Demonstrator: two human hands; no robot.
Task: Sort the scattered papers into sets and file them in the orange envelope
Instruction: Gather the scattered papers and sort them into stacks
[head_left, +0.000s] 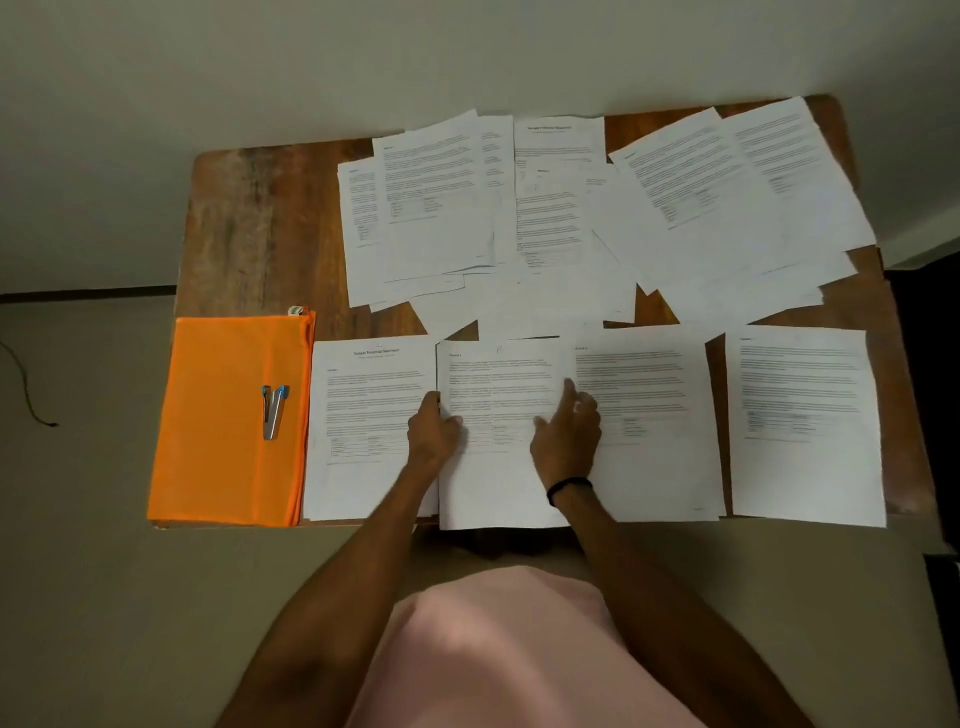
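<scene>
Wooden table (260, 218) on a pale beige floor, seen from above. Scattered papers (571, 218) overlap loosely across upper centre and upper right of the frame. Below them a row of four printed sheets runs along the near table edge: first sheet (363, 467), second sheet (493, 483), third sheet (654, 467), fourth sheet (805, 467). Orange envelope (218, 441) lies flat at middle left, just beside the first sheet, with a blue-and-silver stapler (274, 410) on top of it.

Left hand (434, 434) is at the left edge of the second sheet, thumb on the paper, fingers curled at the edge; cannot tell if it actually grips the sheet, blurred. Right hand (569, 434) rests flat where the second and third sheets meet, index finger stretched toward the top of the frame, other fingers relaxed, holding nothing. Black band (569, 487) on the right wrist. Pink garment (519, 649) at bottom centre. Thin dark cord (26, 384) on the floor at far left.
</scene>
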